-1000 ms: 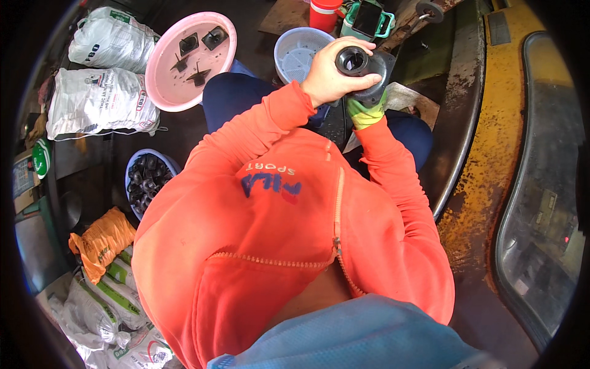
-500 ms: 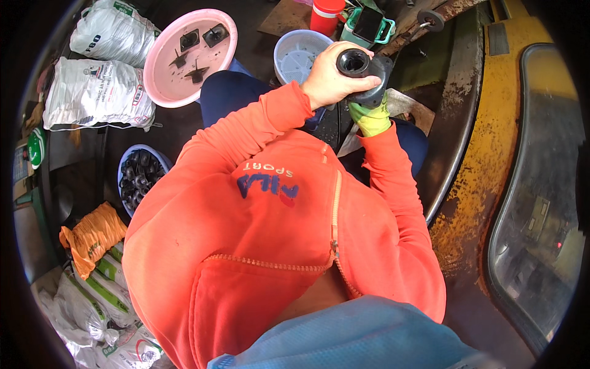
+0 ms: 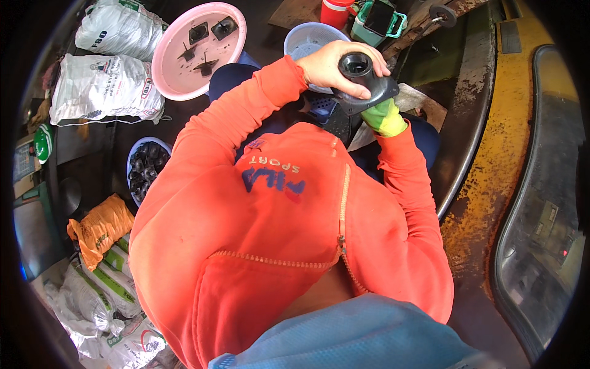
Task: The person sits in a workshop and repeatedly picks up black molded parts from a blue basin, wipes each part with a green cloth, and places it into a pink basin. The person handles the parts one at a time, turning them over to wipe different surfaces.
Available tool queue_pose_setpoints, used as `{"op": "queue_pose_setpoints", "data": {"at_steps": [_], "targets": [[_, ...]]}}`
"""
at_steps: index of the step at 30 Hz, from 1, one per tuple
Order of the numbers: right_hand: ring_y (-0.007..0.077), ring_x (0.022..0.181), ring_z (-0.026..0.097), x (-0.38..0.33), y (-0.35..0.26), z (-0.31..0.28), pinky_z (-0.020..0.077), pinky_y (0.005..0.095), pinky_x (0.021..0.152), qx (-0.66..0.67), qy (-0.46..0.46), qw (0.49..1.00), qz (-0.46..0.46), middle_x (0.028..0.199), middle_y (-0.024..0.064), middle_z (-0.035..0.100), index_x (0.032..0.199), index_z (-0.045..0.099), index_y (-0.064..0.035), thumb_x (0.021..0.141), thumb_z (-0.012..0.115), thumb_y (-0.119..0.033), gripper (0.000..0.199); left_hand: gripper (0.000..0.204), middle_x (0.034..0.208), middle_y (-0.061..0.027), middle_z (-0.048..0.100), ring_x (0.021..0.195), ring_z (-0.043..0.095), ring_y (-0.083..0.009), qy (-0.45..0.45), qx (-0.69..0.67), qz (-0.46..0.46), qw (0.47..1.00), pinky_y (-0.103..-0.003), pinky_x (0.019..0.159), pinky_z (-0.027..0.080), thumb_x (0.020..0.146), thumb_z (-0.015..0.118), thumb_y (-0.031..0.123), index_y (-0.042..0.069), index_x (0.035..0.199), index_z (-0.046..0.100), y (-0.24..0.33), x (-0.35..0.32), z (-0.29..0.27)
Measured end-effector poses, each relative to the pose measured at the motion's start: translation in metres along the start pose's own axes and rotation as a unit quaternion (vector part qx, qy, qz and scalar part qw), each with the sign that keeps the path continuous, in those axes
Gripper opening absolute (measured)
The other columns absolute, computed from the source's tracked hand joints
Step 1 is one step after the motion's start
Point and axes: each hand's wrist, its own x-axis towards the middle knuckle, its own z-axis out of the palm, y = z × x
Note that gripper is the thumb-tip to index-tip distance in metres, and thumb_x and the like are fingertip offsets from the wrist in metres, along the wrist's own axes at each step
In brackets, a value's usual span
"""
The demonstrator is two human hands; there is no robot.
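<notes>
A black, hollow part (image 3: 370, 85) with a round collar and a squarish flange is held up in front of me. My left hand (image 3: 329, 64), bare, is closed around it, with the thumb across the front below the collar and the fingers over the far side. Against the flange's underside is my right hand (image 3: 386, 117) in a yellow-green glove; the part hides its fingers. Below and left of the part lies a blue, perforated object (image 3: 322, 108), partly covered by my sleeve.
A pink basin (image 3: 161, 77) with several black pieces and a pale blue basket (image 3: 298, 42) stand ahead. At left are a tub of black parts (image 3: 147, 166) and white sacks (image 3: 101, 86). A red container (image 3: 335, 12) sits far ahead; a rusty yellow machine (image 3: 491, 178) borders the right.
The black part has tilted a little, its flange now turned lower over the glove. My left hand's fingers show more over its far side. The whole view has shifted slightly.
</notes>
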Motion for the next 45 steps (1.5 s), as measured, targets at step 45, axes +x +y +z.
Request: {"op": "queue_pose_setpoints", "data": {"at_steps": [45], "targets": [[0.0192,0.119,0.051,0.011,-0.027,-0.005,0.0431,0.0336,0.1,-0.034,-0.099,0.994,-0.029,0.13,0.006,0.05,0.134,0.042,-0.0079,0.081,0.073,-0.017,0.062,0.03,0.11,-0.0097,0.069,0.114,0.059,-0.0246,-0.015,0.044,0.057,0.997,-0.039,0.103,0.043,0.069,0.076,0.006,0.005,0.095,0.062,0.024,0.0,-0.004]]}}
